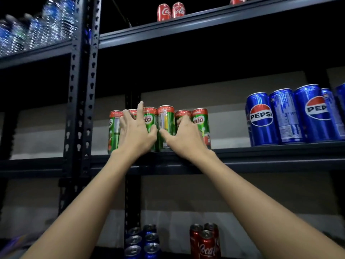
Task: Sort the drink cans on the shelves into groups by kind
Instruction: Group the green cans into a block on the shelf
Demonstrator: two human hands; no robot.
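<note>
Left hand: your left hand (135,130) is spread, fingers straight, touching the green Milo cans (166,126).
Right hand: your right hand (183,136) rests loosely curved against the same cans.
Cans: grouped upright on the middle shelf (261,156).

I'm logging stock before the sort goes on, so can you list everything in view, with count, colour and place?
Milo cans: six visible, green with red tops, middle shelf, clustered at the hands.
Pepsi cans: at least five, blue, middle shelf, right; the last is cut off by the frame edge.
Coca-Cola cans: two red, top shelf, plus a third partly cut off further right.
Lower red Coca-Cola cans: three, bottom shelf.
Lower blue cans: about six, bottom shelf, left of the red ones.
Water bottles: several, clear with blue labels, upper left shelf.
Shelving: dark metal.
Left hand: fingers spread on the Milo cans.
Right hand: resting on the Milo cans.
</note>
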